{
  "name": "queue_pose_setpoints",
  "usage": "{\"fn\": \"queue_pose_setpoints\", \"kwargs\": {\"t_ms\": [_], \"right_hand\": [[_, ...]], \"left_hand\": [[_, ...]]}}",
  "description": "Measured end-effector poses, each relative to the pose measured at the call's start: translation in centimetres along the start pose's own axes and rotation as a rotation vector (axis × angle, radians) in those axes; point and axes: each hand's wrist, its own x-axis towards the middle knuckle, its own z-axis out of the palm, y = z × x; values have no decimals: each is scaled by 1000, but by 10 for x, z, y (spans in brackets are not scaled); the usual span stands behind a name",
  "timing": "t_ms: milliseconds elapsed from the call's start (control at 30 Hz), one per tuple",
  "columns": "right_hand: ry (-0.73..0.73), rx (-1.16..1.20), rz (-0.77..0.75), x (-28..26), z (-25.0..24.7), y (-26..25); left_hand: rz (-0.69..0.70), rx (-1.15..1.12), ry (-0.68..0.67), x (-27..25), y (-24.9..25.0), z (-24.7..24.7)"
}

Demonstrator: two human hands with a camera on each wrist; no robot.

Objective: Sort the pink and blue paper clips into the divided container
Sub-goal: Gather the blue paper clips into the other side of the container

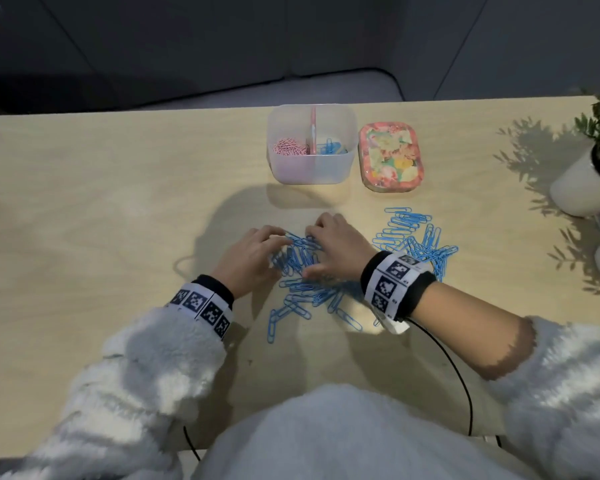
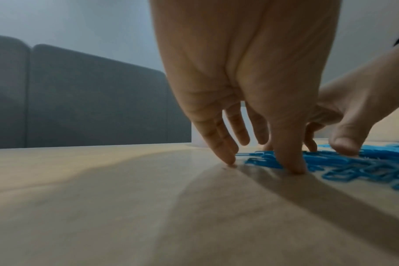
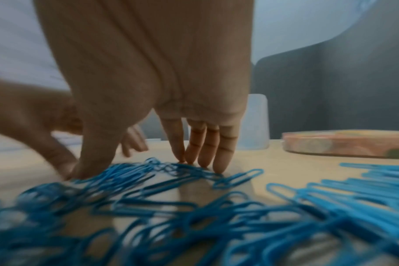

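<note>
On the pale wooden table (image 1: 101,188) we see both hands down on a heap of blue paper clips (image 1: 302,271). The left hand (image 1: 253,258) has its fingers spread and nearly straight, the tips (image 2: 294,167) pressing on the table and on the edge of the heap; it clamps nothing. The right hand (image 1: 336,247) lies just beside it, its fingers (image 3: 219,162) straight and close together, tips touching the clips, thumb down on the heap too; we cannot see any clip pinched. A second spread of blue clips (image 1: 413,237) lies to the right of the right wrist. Behind the hands stands the divided container (image 1: 281,168), of clear plastic: pink clips (image 1: 290,147) are in its left compartment, some blue ones (image 1: 329,147) in its right compartment. Just beside it, to the right, lies a lid with flower pattern (image 1: 392,157). Both wrists carry bands with black-and-white square codes (image 1: 392,282); small signs stand near them, but they are too small for us to read. At the right edge stands a plant in a white pot (image 1: 582,188).
</note>
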Motion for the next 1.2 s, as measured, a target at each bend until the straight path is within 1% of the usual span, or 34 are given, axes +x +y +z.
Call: {"fn": "queue_pose_setpoints", "kwargs": {"t_ms": [67,133,267,400,500,600,667,800,833,900,1000,1067,1200], "right_hand": [[7,-18,-24,-1,7,-10],[28,25,-5,-1,9,-17],[49,31,3,-1,10,-20],[52,-77,-47,-1,15,-13],[43,-63,-71,-2,13,-4],[32,117,-4,-4,-3,6],[76,267,34,-7,-17,13],[138,472,74,2,-57,29],[164,525,85,9,-68,34],[265,613,144,26,-89,44],[343,657,267,58,-117,52],[363,629,303,76,-130,54],[409,546,387,102,-142,54]], "left_hand": [[-8,54,-50,9,2,-1],[-21,120,-93,18,1,-3],[-9,80,-64,26,4,-1],[-20,62,-34,25,4,3],[-50,50,-35,25,2,5],[-60,49,-33,25,1,5],[-70,49,-41,26,2,3],[-96,31,-77,27,3,-1],[-95,27,-81,27,4,-2],[-92,20,-84,29,7,-3],[-77,-2,-63,36,14,-11],[-66,-33,-28,44,18,-19],[-70,-72,86,69,25,-40]]}}
